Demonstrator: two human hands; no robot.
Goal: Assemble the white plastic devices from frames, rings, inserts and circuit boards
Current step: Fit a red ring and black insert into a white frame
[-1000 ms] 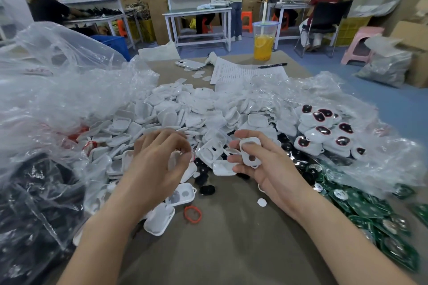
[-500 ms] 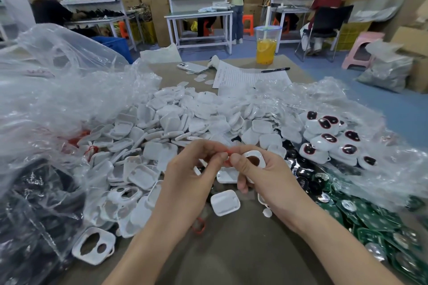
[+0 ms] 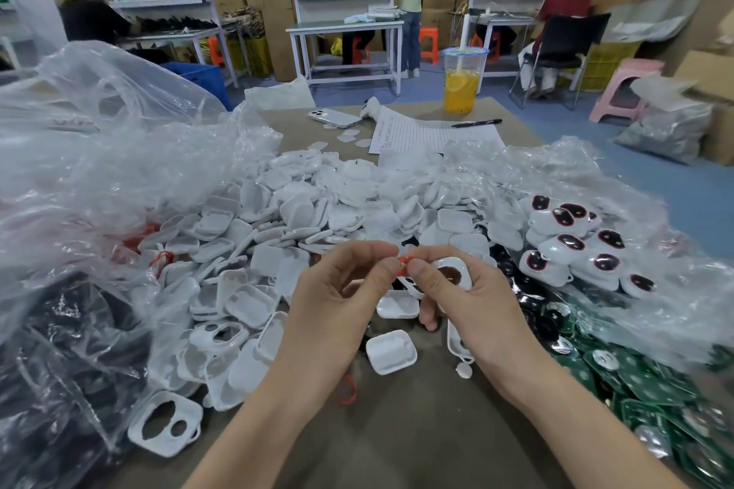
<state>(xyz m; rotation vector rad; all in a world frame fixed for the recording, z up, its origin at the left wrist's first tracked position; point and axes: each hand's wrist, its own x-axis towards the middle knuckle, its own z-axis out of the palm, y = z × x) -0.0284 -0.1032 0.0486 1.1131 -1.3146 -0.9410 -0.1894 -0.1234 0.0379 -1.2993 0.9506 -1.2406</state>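
Note:
My right hand [image 3: 472, 306] grips a white plastic frame [image 3: 452, 272] with a dark oval opening, held above the table. My left hand [image 3: 341, 298] pinches a small red ring [image 3: 403, 262] at the frame's left edge, and my right thumb touches the ring too. A heap of white plastic shells [image 3: 317, 218] covers the table behind my hands. Finished white devices with dark inserts [image 3: 572, 246] lie at the right on clear plastic. Green circuit boards [image 3: 635, 385] are piled at the lower right. Another red ring [image 3: 348, 389] lies on the table under my left wrist.
A loose white frame [image 3: 165, 427] lies near the front left. Crumpled clear bags [image 3: 99, 155] rise at the left, over a black bag [image 3: 47, 369]. A drink cup [image 3: 460, 81], pen [image 3: 476, 123], paper sheet [image 3: 429, 135] and phone [image 3: 333, 117] sit at the far edge.
My left hand came away from the pile at the left with a red ring and met my right hand at the frame. The frame has been raised a little.

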